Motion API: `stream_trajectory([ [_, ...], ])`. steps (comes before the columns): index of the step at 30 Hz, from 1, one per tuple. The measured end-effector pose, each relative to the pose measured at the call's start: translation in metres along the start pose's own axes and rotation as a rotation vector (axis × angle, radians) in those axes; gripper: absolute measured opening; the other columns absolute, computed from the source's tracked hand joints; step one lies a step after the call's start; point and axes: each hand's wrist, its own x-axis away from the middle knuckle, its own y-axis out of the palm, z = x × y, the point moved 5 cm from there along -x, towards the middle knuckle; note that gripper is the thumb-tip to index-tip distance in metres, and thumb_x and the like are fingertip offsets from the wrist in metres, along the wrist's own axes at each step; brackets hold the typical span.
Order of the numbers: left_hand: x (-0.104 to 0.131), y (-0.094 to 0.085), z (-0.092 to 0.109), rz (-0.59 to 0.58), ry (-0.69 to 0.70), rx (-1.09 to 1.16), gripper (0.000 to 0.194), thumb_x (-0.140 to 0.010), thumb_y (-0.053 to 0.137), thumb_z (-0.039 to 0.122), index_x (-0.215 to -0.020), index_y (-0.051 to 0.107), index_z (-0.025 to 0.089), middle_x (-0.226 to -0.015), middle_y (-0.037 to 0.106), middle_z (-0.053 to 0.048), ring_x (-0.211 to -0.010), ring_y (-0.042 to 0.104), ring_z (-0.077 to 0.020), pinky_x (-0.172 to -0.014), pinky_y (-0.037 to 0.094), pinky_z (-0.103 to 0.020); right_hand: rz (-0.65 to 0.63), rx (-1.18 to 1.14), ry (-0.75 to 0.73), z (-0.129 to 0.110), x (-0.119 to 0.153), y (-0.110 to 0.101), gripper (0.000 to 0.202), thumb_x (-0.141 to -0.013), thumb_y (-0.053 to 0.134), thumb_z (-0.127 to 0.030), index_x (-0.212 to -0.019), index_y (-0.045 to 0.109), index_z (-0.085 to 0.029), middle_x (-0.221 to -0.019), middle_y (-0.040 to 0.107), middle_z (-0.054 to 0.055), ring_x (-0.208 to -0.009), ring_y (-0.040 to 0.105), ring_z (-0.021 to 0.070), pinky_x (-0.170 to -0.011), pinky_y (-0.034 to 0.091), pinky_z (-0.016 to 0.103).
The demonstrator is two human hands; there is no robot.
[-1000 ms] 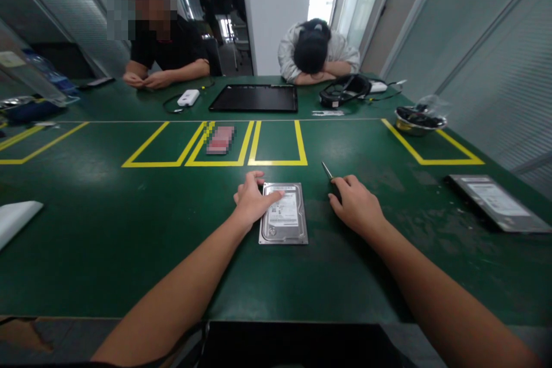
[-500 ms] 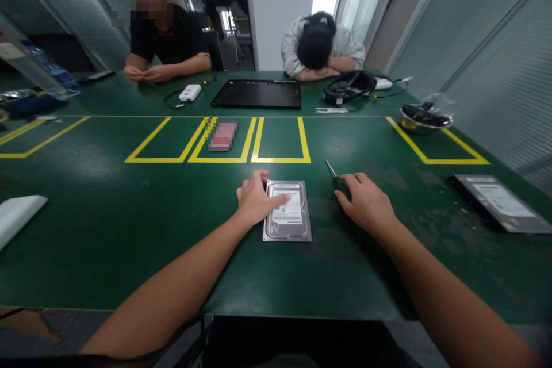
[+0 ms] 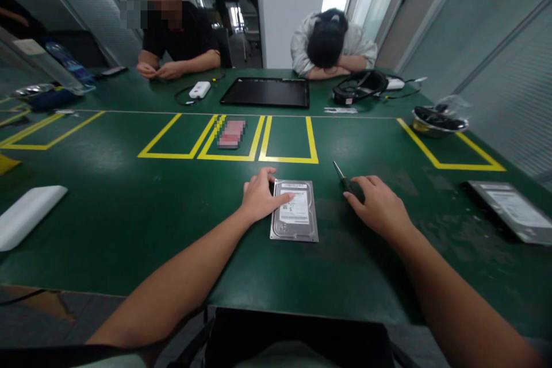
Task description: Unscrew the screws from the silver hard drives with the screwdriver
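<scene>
Now, my left fingers on a hard drive, grip unclear, right fingers clasping a screwdriver, another drive right of them.

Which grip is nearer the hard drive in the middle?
Left. The left grip reaches over the left edge of the hard drive; the right grip is apart, to its right, holding a screwdriver.

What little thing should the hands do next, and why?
Probably the right hand should move the tip of the screwdriver over to the hard drive. The left hand has its thumb on the drive's top, which may help steady it, and the right hand holds the screwdriver, but its tip is apart from the drive.
</scene>
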Motion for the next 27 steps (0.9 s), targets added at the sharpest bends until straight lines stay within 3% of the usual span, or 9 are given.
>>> stream_trajectory([
  [8, 0.002, -0.002, -0.001, 0.011, -0.001, 0.031, 0.067, -0.075, 0.066, 0.060, -0.127, 0.042, 0.025, -0.115, 0.065, -0.005, -0.106, 0.059, -0.0299, -0.093, 0.039, -0.048, -0.047, -0.011, 0.020, 0.000, -0.002, 0.000, 0.041, -0.094, 0.046, -0.046, -0.122, 0.058, -0.019, -0.122, 0.060, 0.011, -0.103, 0.063, 0.0269, -0.079, 0.051, 0.037],
  [23, 0.000, -0.001, -0.003, 0.044, -0.007, 0.017, 0.069, -0.069, 0.070, 0.061, -0.123, 0.046, 0.026, -0.112, 0.066, -0.004, -0.104, 0.060, -0.0291, -0.090, 0.040, -0.045, -0.029, 0.066, 0.027, 0.008, -0.004, -0.009, 0.042, -0.094, 0.045, -0.047, -0.118, 0.062, -0.017, -0.115, 0.065, 0.011, -0.100, 0.065, 0.0284, -0.081, 0.052, 0.039],
  [27, -0.001, -0.001, -0.004, 0.052, -0.007, 0.017, 0.068, -0.068, 0.071, 0.061, -0.122, 0.047, 0.026, -0.112, 0.066, -0.004, -0.102, 0.060, -0.0293, -0.090, 0.040, -0.046, -0.065, 0.106, 0.071, 0.020, -0.005, -0.014, 0.041, -0.097, 0.039, -0.042, -0.118, 0.063, -0.016, -0.119, 0.066, 0.013, -0.105, 0.064, 0.0291, -0.084, 0.050, 0.040],
])
